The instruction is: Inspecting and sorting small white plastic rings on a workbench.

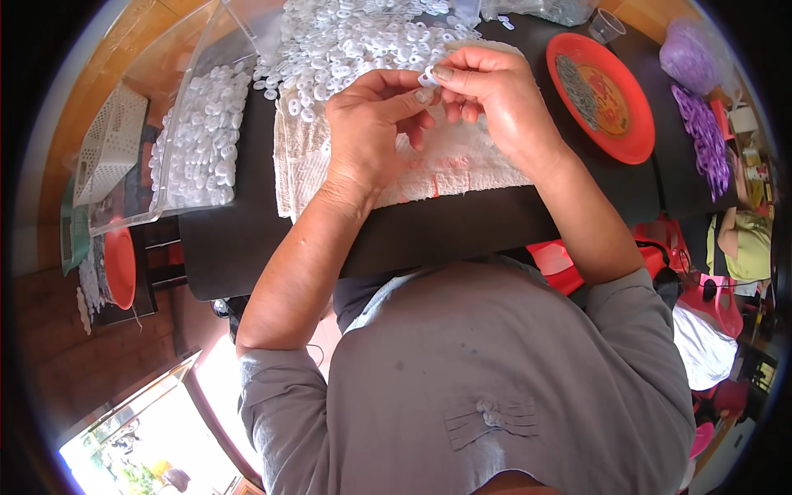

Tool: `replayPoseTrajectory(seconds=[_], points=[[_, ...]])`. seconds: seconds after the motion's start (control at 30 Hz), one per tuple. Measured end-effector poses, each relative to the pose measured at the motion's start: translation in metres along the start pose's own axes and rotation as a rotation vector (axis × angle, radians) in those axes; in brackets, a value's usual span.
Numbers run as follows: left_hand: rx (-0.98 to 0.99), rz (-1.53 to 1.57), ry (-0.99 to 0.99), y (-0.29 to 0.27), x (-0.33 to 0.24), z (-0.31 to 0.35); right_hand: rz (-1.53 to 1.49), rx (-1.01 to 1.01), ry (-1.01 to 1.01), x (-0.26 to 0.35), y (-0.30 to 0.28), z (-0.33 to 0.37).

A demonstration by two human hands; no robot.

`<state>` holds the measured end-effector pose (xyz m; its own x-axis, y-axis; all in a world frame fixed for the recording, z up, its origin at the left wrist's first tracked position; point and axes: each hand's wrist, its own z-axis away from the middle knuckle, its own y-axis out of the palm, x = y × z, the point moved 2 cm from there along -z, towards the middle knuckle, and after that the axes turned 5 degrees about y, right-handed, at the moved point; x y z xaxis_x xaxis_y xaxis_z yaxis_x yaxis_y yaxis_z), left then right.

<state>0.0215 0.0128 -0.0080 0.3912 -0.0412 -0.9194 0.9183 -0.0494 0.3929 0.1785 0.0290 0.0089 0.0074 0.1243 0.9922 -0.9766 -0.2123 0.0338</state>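
Over a pale cloth (330, 177), my left hand (375, 120) and my right hand (499, 95) meet fingertip to fingertip. Between them is a small white plastic ring (428, 78), pinched by the thumb and forefinger of each hand. Part of the ring is covered by the fingers, and whether a second small piece is there I cannot tell. Just beyond my hands spreads a heap of white oval rings (355, 45), lying loose on the cloth. A red plate (639, 124) to the right carries a pile of small grey pieces (575, 91).
A clear plastic bin (157, 202) at the left holds many white pieces (202, 136). A white perforated basket (111, 148) stands beyond it. At the far right are a purple bundle (689, 58) and purple chain-like links (701, 136). A clear cup (606, 26) stands behind the plate.
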Motion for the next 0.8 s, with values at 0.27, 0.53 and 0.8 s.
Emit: replayPoseTrajectory(seconds=[0.27, 0.53, 0.8], points=[[-0.217, -0.037, 0.140, -0.020, -0.010, -0.011, 0.234, 0.008, -0.096, -0.017, 0.005, -0.003], [-0.251, -0.030, 0.178, -0.021, -0.012, -0.008, 1.389, -0.088, -0.635, -0.030, 0.033, 0.009], [-0.245, -0.013, 0.149, -0.018, -0.014, -0.006, 1.406, 0.015, -0.612, -0.026, 0.035, 0.005]])
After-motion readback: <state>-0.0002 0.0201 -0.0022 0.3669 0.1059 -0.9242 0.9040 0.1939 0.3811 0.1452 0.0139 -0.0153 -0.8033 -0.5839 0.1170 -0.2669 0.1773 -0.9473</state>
